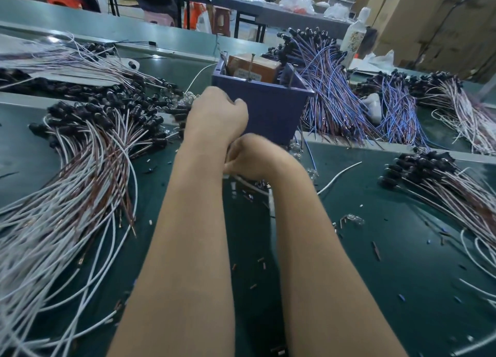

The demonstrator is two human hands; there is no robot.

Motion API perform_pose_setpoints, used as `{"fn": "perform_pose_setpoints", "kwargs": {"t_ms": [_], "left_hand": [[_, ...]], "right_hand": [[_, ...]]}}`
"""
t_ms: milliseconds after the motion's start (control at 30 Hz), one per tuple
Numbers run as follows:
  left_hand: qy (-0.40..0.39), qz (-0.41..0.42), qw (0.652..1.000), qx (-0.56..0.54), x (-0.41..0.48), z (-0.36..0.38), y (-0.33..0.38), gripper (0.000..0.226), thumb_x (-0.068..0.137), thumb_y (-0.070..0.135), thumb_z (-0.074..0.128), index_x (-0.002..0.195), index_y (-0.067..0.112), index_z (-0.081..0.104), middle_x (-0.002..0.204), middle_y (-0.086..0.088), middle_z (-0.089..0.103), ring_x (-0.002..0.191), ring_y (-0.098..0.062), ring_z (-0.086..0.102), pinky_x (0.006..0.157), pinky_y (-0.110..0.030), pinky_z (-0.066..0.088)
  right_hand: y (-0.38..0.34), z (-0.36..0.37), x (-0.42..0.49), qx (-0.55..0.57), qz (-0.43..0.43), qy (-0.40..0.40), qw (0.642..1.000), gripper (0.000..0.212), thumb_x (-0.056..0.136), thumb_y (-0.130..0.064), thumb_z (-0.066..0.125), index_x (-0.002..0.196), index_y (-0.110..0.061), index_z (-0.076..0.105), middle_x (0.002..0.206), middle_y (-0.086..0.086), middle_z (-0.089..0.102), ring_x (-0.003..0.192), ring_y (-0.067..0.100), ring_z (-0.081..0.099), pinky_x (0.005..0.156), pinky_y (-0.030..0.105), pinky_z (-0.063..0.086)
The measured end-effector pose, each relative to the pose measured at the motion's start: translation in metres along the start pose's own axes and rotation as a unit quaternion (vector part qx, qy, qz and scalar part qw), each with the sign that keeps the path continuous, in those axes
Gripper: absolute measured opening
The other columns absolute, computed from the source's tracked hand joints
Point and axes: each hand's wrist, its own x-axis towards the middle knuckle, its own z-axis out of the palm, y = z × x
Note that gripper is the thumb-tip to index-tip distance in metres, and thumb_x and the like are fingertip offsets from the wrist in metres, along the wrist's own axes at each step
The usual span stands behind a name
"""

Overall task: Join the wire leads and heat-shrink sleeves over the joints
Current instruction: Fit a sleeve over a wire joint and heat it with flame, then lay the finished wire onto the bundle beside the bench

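Head view: left hand (217, 115) beyond right hand (253, 156) (both curled).

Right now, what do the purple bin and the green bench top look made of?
Purple bin: likely moulded plastic, matte, uniform colour, thin straight walls. Green bench top: seems a rubbery mat, faint sheen with soft reflections; not certain.

Both forearms extended, left hand (217, 115) fisted ahead, right hand (251, 156) curled just behind
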Motion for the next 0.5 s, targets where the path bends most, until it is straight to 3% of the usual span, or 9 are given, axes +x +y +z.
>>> {"fn": "perform_pose_setpoints", "kwargs": {"t_ms": [67,133,233,300,400,500], "left_hand": [[-0.022,-0.016,0.999,0.037,0.003,0.001,-0.003,0.036,0.094,0.029,0.046,0.099,0.001,0.067,0.096,-0.016,0.066,0.095,-0.034,0.061,0.080,-0.032,0.046],[-0.067,-0.030,0.997,0.031,0.003,0.003,-0.003,0.042,0.098,0.034,0.041,0.105,0.001,0.065,0.095,-0.015,0.068,0.090,-0.030,0.063,0.078,-0.030,0.046],[-0.088,-0.022,0.996,-0.005,-0.004,0.010,0.006,0.047,0.100,0.034,0.037,0.106,-0.006,0.061,0.101,-0.023,0.066,0.099,-0.035,0.063,0.076,-0.032,0.045],[-0.069,0.007,0.997,-0.031,-0.009,0.014,0.014,0.032,0.099,0.027,0.041,0.090,0.003,0.061,0.103,-0.026,0.065,0.099,-0.038,0.061,0.077,-0.038,0.047],[-0.050,0.008,0.977,-0.206,-0.017,0.021,0.029,0.026,0.098,0.021,0.046,0.080,0.013,0.063,0.071,-0.006,0.058,0.066,-0.017,0.052,0.060,-0.027,0.039],[-0.019,-0.049,0.911,-0.409,-0.021,0.024,0.056,0.027,0.100,0.020,0.045,0.077,0.016,0.060,0.065,0.002,0.048,0.051,-0.006,0.039,0.048,-0.020,0.034]], "right_hand": [[0.011,-0.012,-0.001,0.079,0.036,0.105,0.991,0.026,0.093,-0.025,0.056,0.095,0.000,0.063,0.092,0.014,0.067,0.082,0.027,0.060,0.075,0.030,0.050],[0.020,-0.021,-0.004,0.161,0.043,0.191,0.967,0.018,0.094,-0.022,0.052,0.097,-0.005,0.057,0.096,0.012,0.067,0.089,0.028,0.063,0.081,0.037,0.051],[0.019,-0.028,-0.015,0.158,0.002,0.209,0.965,0.007,0.093,-0.021,0.054,0.094,-0.015,0.051,0.094,0.007,0.063,0.088,0.027,0.061,0.075,0.036,0.050],[0.019,-0.035,-0.025,0.149,-0.015,0.190,0.970,0.008,0.094,-0.021,0.054,0.098,-0.015,0.054,0.095,0.011,0.066,0.084,0.028,0.061,0.075,0.037,0.051],[0.030,-0.058,-0.052,0.103,-0.013,0.178,0.979,0.013,0.095,-0.022,0.054,0.102,-0.013,0.061,0.082,0.006,0.063,0.064,0.020,0.053,0.059,0.027,0.042],[0.055,-0.092,-0.100,0.073,0.015,0.197,0.978,0.018,0.096,-0.029,0.053,0.083,-0.024,0.065,0.063,-0.003,0.061,0.047,0.007,0.047,0.050,0.020,0.039]]}}
